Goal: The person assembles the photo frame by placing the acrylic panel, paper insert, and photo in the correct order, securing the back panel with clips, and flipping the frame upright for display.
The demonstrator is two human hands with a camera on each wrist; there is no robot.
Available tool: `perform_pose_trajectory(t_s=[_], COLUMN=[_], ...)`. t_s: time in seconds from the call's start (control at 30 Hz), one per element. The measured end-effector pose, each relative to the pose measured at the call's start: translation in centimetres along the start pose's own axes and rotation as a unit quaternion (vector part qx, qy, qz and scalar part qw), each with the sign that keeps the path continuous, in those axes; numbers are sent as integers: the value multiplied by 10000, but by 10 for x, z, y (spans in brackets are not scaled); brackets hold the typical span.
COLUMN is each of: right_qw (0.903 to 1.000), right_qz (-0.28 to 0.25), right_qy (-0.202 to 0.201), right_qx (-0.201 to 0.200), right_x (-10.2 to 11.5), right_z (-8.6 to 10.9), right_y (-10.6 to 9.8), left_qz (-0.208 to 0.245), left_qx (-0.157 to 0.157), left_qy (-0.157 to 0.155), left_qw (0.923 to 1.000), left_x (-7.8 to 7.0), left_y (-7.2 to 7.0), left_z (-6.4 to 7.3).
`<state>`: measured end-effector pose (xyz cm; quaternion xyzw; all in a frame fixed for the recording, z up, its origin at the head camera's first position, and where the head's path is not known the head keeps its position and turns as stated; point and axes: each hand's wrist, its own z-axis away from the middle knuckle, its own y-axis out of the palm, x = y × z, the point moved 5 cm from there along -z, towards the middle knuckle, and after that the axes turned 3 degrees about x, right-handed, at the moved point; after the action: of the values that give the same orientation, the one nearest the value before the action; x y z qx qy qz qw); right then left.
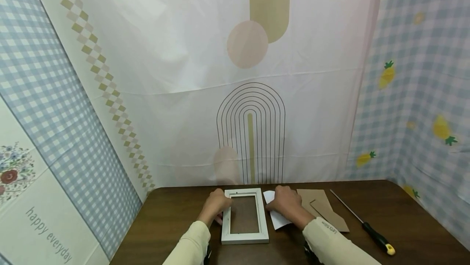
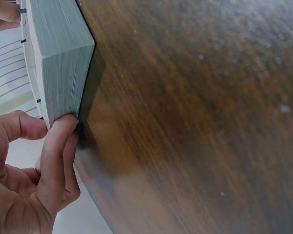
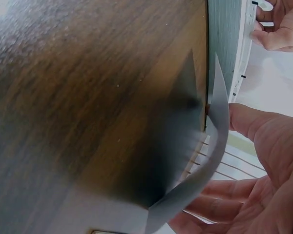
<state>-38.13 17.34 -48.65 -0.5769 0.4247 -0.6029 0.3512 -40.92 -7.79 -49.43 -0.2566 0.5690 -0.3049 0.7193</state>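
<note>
A white picture frame (image 1: 245, 238) lies flat on the table, with brown tabletop showing through its opening. Small dark tabs stick up along its inner edge in the left wrist view. My left hand (image 1: 214, 205) grips its left side, thumb at the upper edge and index finger (image 2: 56, 151) against the outer side. Just right of the frame, my right hand (image 1: 288, 203) holds a white sheet of paper (image 1: 280, 221) between thumb and fingers. In the right wrist view the sheet (image 3: 210, 161) bows in a curve, raised above the table beside the frame.
A brown cardboard backing (image 1: 315, 195) with a stand flap lies right of my right hand, partly behind it. Farther right rests a screwdriver (image 1: 376, 234) with a black and yellow handle. Patterned cloth (image 1: 183, 134) hangs behind the brown table (image 1: 165, 216).
</note>
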Motion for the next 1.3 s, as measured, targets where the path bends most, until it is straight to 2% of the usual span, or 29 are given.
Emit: perform_pose_trajectory(t_s=[0.4,1.07,1.3], right_qw=[9985,9988,9973], right_qz=[-421,-292,-491], right_qy=[-360,-349,-177], right_qx=[7,203,519], right_x=[4,10,10], right_z=[5,10,9], right_y=[0,4,5], left_qz=[38,48,84], left_qx=[-46,-46,-39], left_qy=[9,96,121], left_qw=[10000,9999,9999], left_x=[-2,-1,0], left_y=[0,1,1], left_z=[2,4,2])
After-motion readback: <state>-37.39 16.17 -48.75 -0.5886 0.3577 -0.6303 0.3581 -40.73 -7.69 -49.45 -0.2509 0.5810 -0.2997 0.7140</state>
